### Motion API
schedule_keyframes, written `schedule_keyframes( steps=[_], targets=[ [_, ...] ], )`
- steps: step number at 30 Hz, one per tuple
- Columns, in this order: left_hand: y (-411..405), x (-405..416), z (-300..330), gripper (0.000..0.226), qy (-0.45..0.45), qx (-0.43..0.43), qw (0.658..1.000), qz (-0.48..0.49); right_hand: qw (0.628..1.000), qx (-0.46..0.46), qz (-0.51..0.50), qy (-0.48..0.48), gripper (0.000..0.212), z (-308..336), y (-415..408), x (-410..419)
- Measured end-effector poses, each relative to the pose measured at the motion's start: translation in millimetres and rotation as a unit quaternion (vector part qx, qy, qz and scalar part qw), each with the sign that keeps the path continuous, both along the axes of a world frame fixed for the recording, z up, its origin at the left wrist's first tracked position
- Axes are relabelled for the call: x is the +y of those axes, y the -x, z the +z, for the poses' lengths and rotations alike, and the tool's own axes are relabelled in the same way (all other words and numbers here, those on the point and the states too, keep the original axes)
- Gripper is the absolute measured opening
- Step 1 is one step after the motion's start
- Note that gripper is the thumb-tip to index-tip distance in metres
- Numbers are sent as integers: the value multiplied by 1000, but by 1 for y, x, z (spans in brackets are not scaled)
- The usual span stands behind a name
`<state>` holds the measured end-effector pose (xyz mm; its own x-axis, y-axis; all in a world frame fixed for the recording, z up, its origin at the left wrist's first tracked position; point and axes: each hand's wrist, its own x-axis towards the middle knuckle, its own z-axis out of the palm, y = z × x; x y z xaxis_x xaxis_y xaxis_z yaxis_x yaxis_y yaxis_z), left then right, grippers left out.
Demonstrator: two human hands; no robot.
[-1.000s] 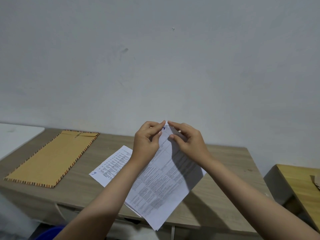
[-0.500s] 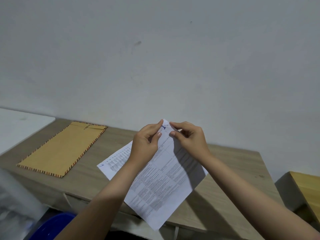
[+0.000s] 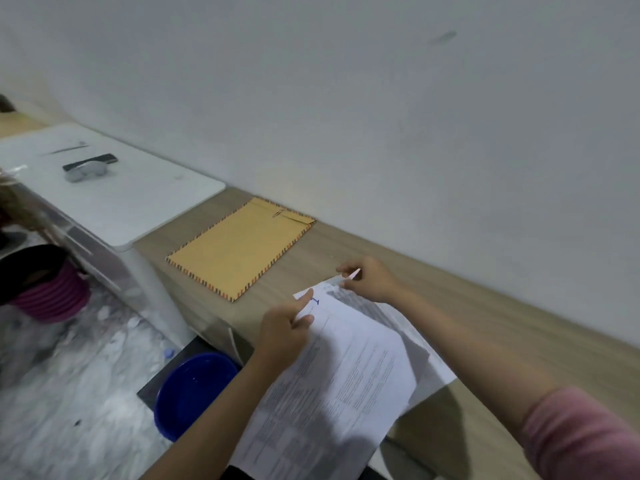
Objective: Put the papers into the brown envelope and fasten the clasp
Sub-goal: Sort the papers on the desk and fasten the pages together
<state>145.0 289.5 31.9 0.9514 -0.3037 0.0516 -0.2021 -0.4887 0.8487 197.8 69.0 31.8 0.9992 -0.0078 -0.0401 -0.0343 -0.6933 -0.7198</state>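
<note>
1. The papers [image 3: 346,368] are white printed sheets, dense with small text and table cells, with a blue handwritten mark near the top corner; they are held up over the near edge of the counter [image 3: 485,323], and the lower sheets fan out slightly at the right; the print is too blurred to read.
2. The left hand [image 3: 284,332] pinches the top left corner of the papers, thumb on the front of the sheet and fingers curled behind it; the right hand [image 3: 370,280] pinches a small upturned corner at the top edge between thumb and fingertips; a pink sleeve [image 3: 581,434] covers the right upper arm.
3. The brown envelope [image 3: 242,251] lies flat on the counter, well apart from the papers and to their left; it is a kraft rectangle with a striped dark-and-red border, and its flap lies folded at the far end with a small metal clasp [image 3: 277,213] on it; nothing lies between it and the hands.
4. The counter is pale wood grain and runs along a plain white wall [image 3: 346,98]; a white table [image 3: 138,199] with rounded corners butts against its left end and carries a dark flat object beside a grey lump, both too blurred to identify.
5. Below, on a mottled grey floor [image 3: 69,410], stand a blue bucket [image 3: 194,393] under the counter's edge and a ribbed magenta bin [image 3: 52,292] with a dark inside further left.
</note>
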Motion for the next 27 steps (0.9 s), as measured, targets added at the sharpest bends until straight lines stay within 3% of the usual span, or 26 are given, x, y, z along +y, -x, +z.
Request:
schedule_keyframes(
  steps=[3,6,9,13,17,21,27],
  targets=[
    [-5,21,-11,42,25,76,997,15,983,33,110,145,54,-31,-30,21],
    [-15,37,-19,44,29,96,995,24,944,78,171,270,74,-51,-48,35],
    [-25,45,-26,44,21,116,993,23,943,105,173,264,80,-62,-61,37],
    [-36,46,-33,42,29,144,989,18,940,61,168,291,82,-64,-66,32],
    [-44,42,-34,42,29,153,988,-9,944,-30,140,296,60,-65,-58,26],
    [-51,35,-30,42,21,122,992,-30,939,-85,110,313,41,-56,-50,14],
    [-58,14,-21,48,4,25,995,-93,974,-105,17,202,39,-1,-29,0]
  ],
)
